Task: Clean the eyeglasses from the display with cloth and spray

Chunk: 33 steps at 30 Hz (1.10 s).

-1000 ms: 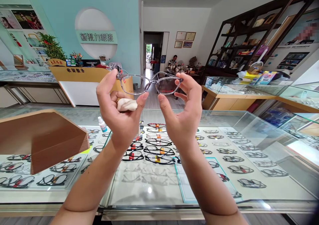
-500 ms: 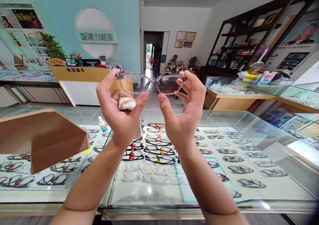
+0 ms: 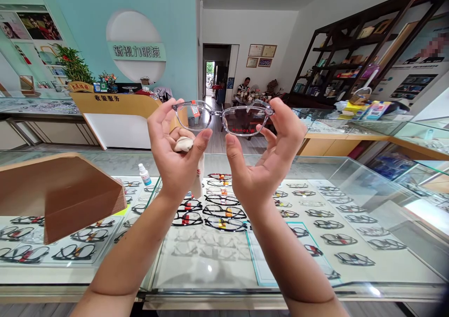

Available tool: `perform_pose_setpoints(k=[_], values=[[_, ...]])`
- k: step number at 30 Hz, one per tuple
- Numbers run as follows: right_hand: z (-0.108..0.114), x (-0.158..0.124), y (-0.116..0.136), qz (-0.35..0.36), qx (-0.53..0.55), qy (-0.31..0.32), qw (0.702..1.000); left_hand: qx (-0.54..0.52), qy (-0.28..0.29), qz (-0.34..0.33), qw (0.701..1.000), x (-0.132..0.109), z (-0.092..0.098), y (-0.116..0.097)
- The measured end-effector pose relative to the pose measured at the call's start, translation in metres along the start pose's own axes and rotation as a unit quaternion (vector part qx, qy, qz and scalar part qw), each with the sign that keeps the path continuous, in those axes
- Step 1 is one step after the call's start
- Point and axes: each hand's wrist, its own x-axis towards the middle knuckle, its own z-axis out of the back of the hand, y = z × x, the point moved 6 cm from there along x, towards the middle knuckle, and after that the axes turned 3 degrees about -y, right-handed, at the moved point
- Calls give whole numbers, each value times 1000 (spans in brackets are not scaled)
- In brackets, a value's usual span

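Note:
A pair of clear-framed eyeglasses (image 3: 216, 113) is held up in front of me, level, with its lenses upright. My left hand (image 3: 177, 153) grips its left end between thumb and fingers, and a bunched whitish cloth (image 3: 184, 144) is tucked in the same palm, a strip of it hanging below. My right hand (image 3: 268, 151) pinches the other end near the hinge. An orange-red tag shows at the left lens, and red lettering at the right one. Underneath, several rows of eyeglasses (image 3: 224, 211) lie in the glass display case (image 3: 196, 279).
A brown box-like object (image 3: 80, 195) rests on the case at left, beside a small white spray bottle (image 3: 144, 174). A teal-edged sheet (image 3: 261, 261) lies at right. Further back stand a service counter (image 3: 119, 125), a dark shelf (image 3: 336, 50) and a seated person (image 3: 244, 85).
Both hands and the eyeglasses have shifted slightly to the right and a bit nearer. More of the hanging cloth now shows below my left hand.

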Motion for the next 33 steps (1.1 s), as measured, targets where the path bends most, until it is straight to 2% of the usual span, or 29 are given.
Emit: perform_pose_setpoints(k=[7,12,15,20,25,33], values=[[0,0,1,24,-11,-10,1000,-10,18,13,1000,-1,-1,6],[-4,1,-5,33,65,-17,997,-9,-32,-30,999,-2,1,4],[-6,1,-7,34,112,-21,993,-19,-43,-47,998,-3,1,3],[-7,0,-8,-15,160,13,987,-4,-57,-69,996,-5,3,-3],[-9,0,-14,-65,243,46,967,0,-75,-77,994,-9,8,-7],[0,6,-18,-145,294,-26,944,-40,-50,-106,992,-7,3,-2]])
